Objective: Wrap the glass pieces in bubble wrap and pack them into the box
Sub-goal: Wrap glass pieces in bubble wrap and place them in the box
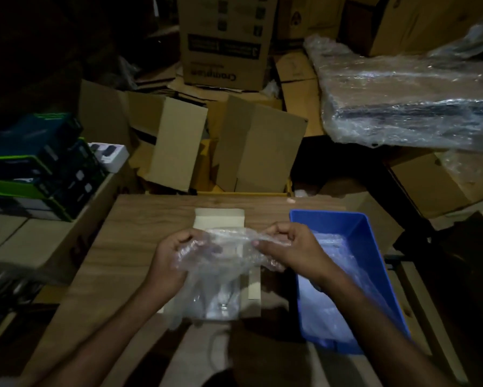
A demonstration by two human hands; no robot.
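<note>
A sheet of clear bubble wrap point(220, 263) hangs between my two hands above a small open cardboard box point(220, 219) on the wooden table point(139, 219). My left hand point(173, 255) grips the sheet's left side with curled fingers. My right hand point(287, 247) pinches its upper right edge. Something clear, perhaps a glass piece point(223, 303), shows through the wrap over the box, too blurred to make out.
A blue plastic tray point(332, 222) with more bubble wrap inside stands right of the box. Open cardboard boxes point(257, 146) crowd behind the table. Stacked dark retail boxes point(36, 163) sit at the left, and a large bubble-wrapped slab point(407, 104) lies at the upper right.
</note>
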